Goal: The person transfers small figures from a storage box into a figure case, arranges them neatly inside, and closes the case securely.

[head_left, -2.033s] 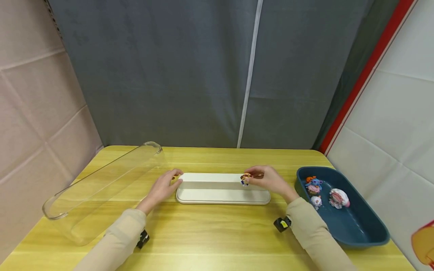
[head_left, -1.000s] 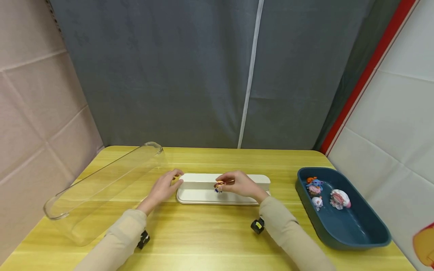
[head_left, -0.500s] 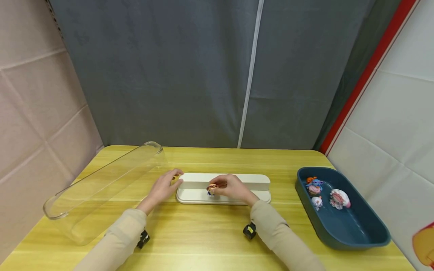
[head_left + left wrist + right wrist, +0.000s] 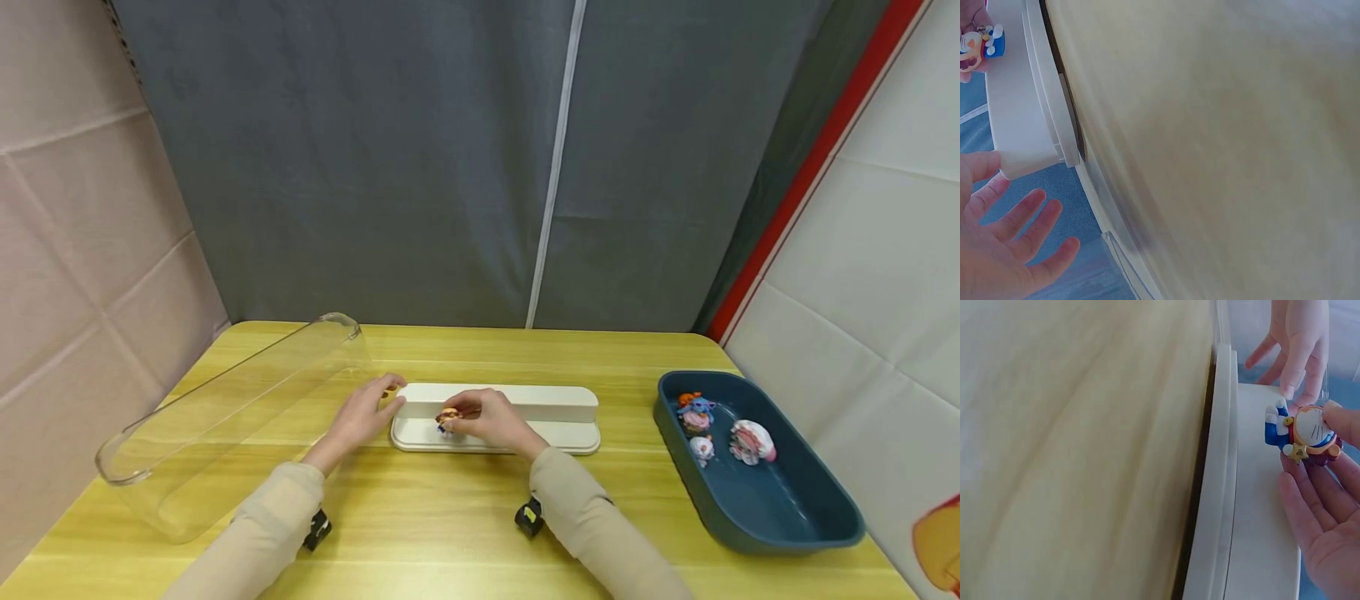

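My right hand (image 4: 491,417) pinches a small cartoon cat figurine (image 4: 1313,430) between thumb and fingers. It has a white whiskered face, blue legs and a yellow star. In the head view the figurine lies just above the left half of a long white stepped stand (image 4: 517,433); whether it touches the stand I cannot tell. The left hand (image 4: 365,412) is at the stand's left end, thumb and index finger touching its corner. Its other fingers spread loosely in the left wrist view.
A clear curved plastic cover (image 4: 232,425) lies at the left of the wooden table (image 4: 420,533). To the right stands a dark blue bin (image 4: 780,500) with several small figurines (image 4: 696,421) and a larger pink and white one (image 4: 752,440). A grey curtain hangs behind.
My right hand has carried the figurine leftward along the stand, from its right end towards the left half, and lower. The left hand has stayed at the stand's end.
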### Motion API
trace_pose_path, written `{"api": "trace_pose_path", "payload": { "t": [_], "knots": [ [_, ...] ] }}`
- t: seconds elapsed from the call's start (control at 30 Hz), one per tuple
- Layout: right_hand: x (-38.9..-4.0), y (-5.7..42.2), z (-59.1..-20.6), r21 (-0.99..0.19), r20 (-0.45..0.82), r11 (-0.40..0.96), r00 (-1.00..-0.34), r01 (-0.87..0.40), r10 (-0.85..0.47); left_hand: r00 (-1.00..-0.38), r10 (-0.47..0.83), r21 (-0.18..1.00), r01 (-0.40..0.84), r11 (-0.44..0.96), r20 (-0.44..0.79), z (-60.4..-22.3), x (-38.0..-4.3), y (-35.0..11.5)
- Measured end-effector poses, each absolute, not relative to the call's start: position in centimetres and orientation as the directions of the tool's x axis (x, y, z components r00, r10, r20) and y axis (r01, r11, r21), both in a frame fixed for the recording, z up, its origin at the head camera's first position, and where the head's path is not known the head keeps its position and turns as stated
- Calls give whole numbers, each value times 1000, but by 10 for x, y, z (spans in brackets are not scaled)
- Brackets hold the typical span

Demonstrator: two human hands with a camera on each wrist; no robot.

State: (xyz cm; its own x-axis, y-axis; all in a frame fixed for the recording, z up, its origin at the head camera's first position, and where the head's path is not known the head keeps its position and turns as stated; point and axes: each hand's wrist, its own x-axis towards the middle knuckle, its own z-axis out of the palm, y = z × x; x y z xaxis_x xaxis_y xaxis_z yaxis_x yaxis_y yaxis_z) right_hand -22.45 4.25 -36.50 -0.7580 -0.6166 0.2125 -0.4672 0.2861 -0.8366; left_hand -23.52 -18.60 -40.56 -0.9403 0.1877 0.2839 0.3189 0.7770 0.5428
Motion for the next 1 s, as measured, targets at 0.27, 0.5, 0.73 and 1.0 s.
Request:
{"api": "trace_pose_path", "payload": {
  "t": [0.27,0.5,0.73,1.0],
  "knots": [
    [-243,30,-396,-812,224,326,-773,-485,-593,-941,181,541,314,780,286,-405,-236,-185],
    [-242,21,-401,-795,227,350,-779,-495,-585,-943,187,542,313,779,276,-405,-235,-186],
    [-242,12,-399,-758,228,396,-779,-519,-584,-942,191,535,316,783,276,-405,-235,-187],
    [-243,7,-400,-688,254,455,-776,-565,-578,-944,184,549,311,776,275,-405,-235,-187]
  ]
}}
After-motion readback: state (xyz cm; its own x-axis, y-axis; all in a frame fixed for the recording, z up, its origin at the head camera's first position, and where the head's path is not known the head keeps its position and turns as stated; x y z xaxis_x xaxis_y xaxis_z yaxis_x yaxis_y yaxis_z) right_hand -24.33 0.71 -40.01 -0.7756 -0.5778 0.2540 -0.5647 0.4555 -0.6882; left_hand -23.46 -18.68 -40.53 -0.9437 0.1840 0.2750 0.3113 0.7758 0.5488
